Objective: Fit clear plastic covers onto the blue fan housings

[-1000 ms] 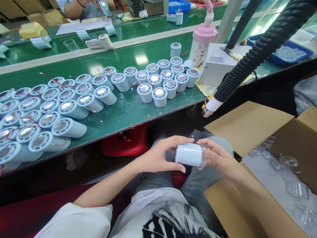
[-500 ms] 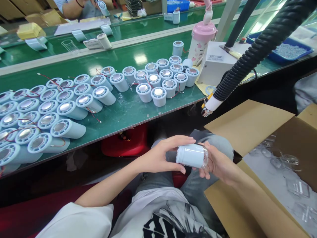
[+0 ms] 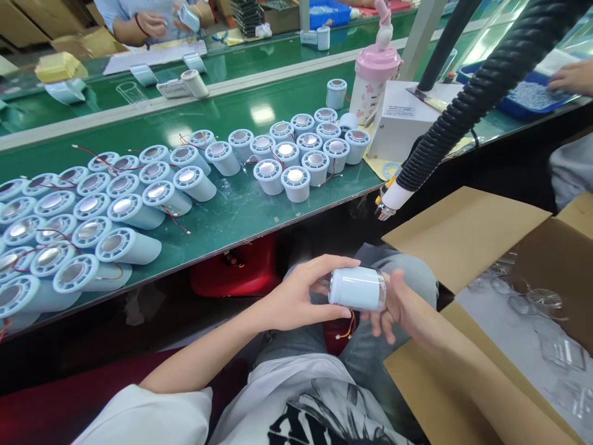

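Observation:
Above my lap I hold a pale blue cylinder [image 3: 356, 288] lying sideways, with a clear cap on its right end. My left hand [image 3: 296, 295] grips its left end between thumb and fingers. My right hand [image 3: 399, 304] cups the capped end from behind, its fingers spread under the cylinder. Thin red and yellow wires [image 3: 348, 327] hang below it. On the green bench [image 3: 241, 210] in front lie and stand many like cylinders [image 3: 134, 213], several upright in a cluster [image 3: 296, 179].
An open cardboard box [image 3: 467, 235] at my right holds clear plastic caps [image 3: 542, 303]. A black ribbed hose [image 3: 467, 105] ends at a nozzle [image 3: 388, 203] above the box. A pink bottle [image 3: 374, 77] and white unit [image 3: 405, 117] stand behind. Other people's hands [image 3: 152, 25] work across the bench.
My right hand has slid lower and behind the capped end, fingers spreading. The wires now show below the cylinder. The view has shifted slightly.

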Tool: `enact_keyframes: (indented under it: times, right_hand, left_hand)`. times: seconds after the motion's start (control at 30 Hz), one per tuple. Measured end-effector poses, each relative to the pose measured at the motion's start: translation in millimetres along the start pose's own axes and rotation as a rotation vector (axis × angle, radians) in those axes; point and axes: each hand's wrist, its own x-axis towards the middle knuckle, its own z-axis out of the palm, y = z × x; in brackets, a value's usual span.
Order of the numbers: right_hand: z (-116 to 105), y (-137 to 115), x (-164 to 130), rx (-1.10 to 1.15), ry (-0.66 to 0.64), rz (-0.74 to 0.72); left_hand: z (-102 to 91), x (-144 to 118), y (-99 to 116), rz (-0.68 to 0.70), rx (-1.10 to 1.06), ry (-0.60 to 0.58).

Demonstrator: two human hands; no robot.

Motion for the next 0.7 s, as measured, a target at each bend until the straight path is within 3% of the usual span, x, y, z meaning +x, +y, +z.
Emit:
enact_keyframes:
  times: [0.13,0.2,0.27,0.37,0.47,0.7]
  right_hand:
    - [-8.1,3.4,-4.6,-0.595,0.158,-0.642]
    - [-10.3,1.3,-6.3,-0.822,0.148,-0.791]
    - [-10.1,-1.0,-7.2,-0.781,0.126,-0.733]
    - [-6.7,-2.7,-7.3,-0.368,0.041,-0.462]
    - [-4.5,-3.0,-7.6,-0.07,-0.048,-0.313]
    - [-5.5,3.4,-5.0,-0.24,0.061,-0.175]
  left_hand:
    - [-0.6,-2.1,1.2,-0.137,-0.129,0.011]
    - [-1.9,-2.2,1.2,-0.171,-0.183,-0.018]
    - [-3.6,-1.9,1.8,-0.172,-0.188,-0.043]
    - [-5.9,-2.1,3.2,-0.097,-0.156,-0.047]
    - [-7.5,-3.7,2.8,-0.061,-0.195,-0.076]
    - [-3.8,-5.1,-15.2,-0.224,-0.42,-0.117]
